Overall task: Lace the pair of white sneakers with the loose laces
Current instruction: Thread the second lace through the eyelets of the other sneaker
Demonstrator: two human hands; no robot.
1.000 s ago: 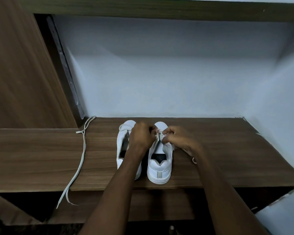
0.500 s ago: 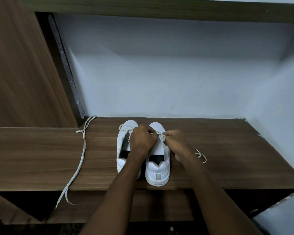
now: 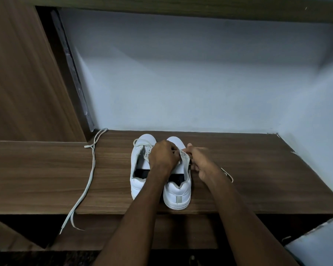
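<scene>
Two white sneakers stand side by side on the wooden shelf (image 3: 258, 179), heels toward me. My left hand (image 3: 164, 156) is curled over the eyelet area of the right sneaker (image 3: 178, 196) and holds it there. My right hand (image 3: 202, 164) pinches the lace at that shoe's right eyelet flap, and the lace's free end (image 3: 228, 174) trails out on the shelf behind the hand. The left sneaker (image 3: 137, 181) carries a loose lace across its toe. A second loose lace (image 3: 90, 173) lies to the left, its ends hanging over the shelf's front edge.
A wooden panel (image 3: 27, 73) rises at the left and a pale wall (image 3: 181, 83) closes the back and right of the niche. Below the shelf's front edge is a dark opening (image 3: 27, 227).
My right hand has drawn back toward me and to the right along the right sneaker's side, pulling the lace; its free end now shows on the shelf. My left hand stayed in place.
</scene>
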